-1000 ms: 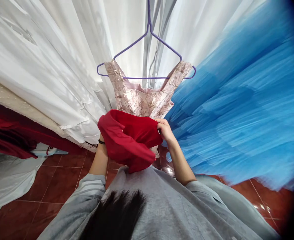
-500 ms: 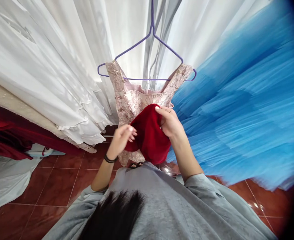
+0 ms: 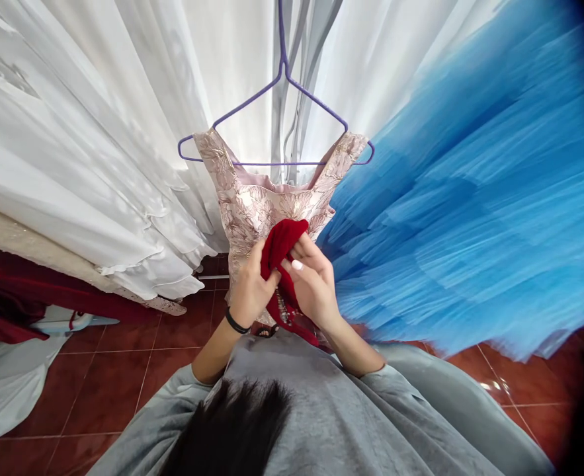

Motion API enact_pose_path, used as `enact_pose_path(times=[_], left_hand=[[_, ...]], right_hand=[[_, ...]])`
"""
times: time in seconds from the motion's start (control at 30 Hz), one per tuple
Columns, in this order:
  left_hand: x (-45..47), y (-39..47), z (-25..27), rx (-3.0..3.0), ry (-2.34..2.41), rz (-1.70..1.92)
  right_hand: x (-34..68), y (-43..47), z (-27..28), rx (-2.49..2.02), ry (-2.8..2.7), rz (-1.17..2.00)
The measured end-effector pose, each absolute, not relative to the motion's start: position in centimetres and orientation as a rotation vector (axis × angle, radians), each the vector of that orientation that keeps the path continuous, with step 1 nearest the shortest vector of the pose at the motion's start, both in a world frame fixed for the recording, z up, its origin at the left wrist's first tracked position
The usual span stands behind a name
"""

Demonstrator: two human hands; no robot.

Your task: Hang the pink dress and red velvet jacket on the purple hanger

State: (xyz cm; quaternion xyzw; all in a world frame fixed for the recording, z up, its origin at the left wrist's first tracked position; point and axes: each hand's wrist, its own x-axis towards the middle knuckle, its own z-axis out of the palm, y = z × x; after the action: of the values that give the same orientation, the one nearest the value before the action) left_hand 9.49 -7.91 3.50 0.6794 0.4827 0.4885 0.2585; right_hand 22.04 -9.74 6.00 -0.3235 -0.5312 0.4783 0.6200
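Head view: both hands meet near the middle, working at a bunched red cloth (image 3: 282, 248) held in front of a pale pink dress (image 3: 266, 205). The left hand (image 3: 252, 287) pinches the cloth's left side between thumb and fingers, a black band (image 3: 237, 322) around its wrist. The right hand (image 3: 314, 281) grips the right side, fingers curled against the upper fold, thumb laid toward the left hand. Below the hands, a strip of shiny beading (image 3: 284, 307) shows on the cloth — its detail is too small to tell. Farther off, the dress hangs by its straps from a purple hanger (image 3: 284, 63). White drapery (image 3: 98, 139) fills the far left, and blue ruffled fabric (image 3: 470, 218) spreads across the right — both above reddish floor tiles (image 3: 118, 370). Nearest is a grey top (image 3: 316, 403), with dark hair (image 3: 227, 436) over its left part.
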Motion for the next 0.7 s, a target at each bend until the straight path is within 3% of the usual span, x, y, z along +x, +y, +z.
enact_pose_path(times=[0.17, 0.33, 0.53, 0.7], left_hand=[[8.2, -7.2, 5.0, 1.983, 1.626, 1.75], [10.0, -8.5, 3.7, 2.093, 1.484, 1.918], [8.1, -6.9, 2.4, 1.776, 1.538, 1.624], [3.6, -6.4, 3.5, 1.459, 1.158, 1.297]], right_hand=[[22.6, -8.5, 4.6, -0.722, -1.386, 0.703], [22.3, -8.3, 5.8, -0.756, -1.743, 0.306], [21.8, -7.7, 5.7, -0.639, -1.814, 0.108], [22.2, -6.9, 4.7, -0.822, -1.635, -0.007]])
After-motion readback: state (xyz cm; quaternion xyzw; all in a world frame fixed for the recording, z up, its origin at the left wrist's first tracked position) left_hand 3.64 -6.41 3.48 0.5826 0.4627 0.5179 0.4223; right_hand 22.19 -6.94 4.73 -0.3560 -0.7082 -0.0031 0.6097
